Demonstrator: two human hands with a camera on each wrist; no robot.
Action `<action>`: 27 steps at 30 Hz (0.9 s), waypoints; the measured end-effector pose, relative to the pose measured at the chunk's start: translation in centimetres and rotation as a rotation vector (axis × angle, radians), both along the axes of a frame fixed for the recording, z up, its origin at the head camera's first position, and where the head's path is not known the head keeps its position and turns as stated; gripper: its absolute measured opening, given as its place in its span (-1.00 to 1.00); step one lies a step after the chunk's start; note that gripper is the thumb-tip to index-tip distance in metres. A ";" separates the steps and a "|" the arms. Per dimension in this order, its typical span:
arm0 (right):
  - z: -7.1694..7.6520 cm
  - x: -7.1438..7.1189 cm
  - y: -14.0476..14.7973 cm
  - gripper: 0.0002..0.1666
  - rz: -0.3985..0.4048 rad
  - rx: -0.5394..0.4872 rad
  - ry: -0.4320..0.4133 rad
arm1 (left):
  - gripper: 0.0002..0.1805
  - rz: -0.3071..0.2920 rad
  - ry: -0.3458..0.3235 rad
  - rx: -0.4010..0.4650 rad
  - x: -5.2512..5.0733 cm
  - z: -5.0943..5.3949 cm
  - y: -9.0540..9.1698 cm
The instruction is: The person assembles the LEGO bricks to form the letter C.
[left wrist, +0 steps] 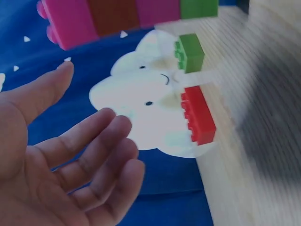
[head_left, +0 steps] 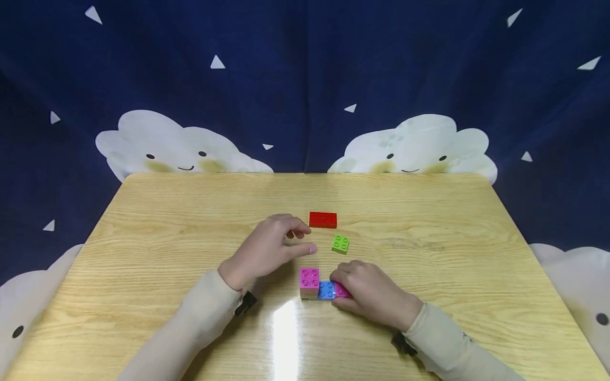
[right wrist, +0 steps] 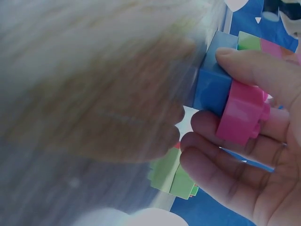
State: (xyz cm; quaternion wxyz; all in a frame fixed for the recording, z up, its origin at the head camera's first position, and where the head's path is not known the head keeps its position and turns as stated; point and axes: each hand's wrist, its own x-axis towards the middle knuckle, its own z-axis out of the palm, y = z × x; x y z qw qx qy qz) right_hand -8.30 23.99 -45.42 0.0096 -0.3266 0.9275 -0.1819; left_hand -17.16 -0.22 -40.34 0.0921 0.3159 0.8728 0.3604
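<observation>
My right hand (head_left: 374, 291) grips a small pink brick (right wrist: 242, 113) between thumb and fingers. That brick sits on one end of a long blue brick (head_left: 326, 289), and the thumb also touches the blue brick's side in the right wrist view. At the blue brick's left end rises a stack of bricks with a pink one (head_left: 309, 276) on top. From the left wrist view, its lower layers are brown, pink and green. My left hand (head_left: 274, 246) hovers left of the loose bricks, fingers loosely bent and thumb apart, holding nothing.
A red brick (head_left: 323, 220) lies beyond the left fingertips. Nearer, a small lime green brick (head_left: 340, 244) lies studs up. All rest on a wooden table (head_left: 167, 227), with a dark blue curtain (head_left: 305, 63) of cloud prints behind its far edge.
</observation>
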 end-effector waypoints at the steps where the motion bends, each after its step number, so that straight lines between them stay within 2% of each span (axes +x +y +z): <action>1: 0.0 0.0 0.0 -0.72 0.001 0.000 -0.001 | -0.61 0.008 -0.004 -0.003 -0.4 -0.1 0.2; 5: 0.0 0.0 0.0 -0.69 0.002 0.005 -0.001 | -0.58 0.018 -0.013 0.000 -1.9 -0.7 1.2; 9: 0.1 0.0 0.0 -0.68 0.000 0.017 -0.005 | -0.52 0.010 0.013 -0.002 -3.4 -1.4 1.9; 15: 0.2 -0.1 0.0 -0.66 -0.001 0.028 -0.016 | -0.39 0.026 0.030 -0.082 -5.3 -2.7 2.9; 21: 0.1 0.0 0.0 -0.67 -0.003 0.027 -0.017 | -0.31 0.007 0.030 -0.158 -6.4 -3.7 4.0; 27: 0.1 -0.1 0.0 -0.69 -0.002 0.017 -0.019 | -0.35 0.003 0.017 -0.202 -7.0 -4.4 4.8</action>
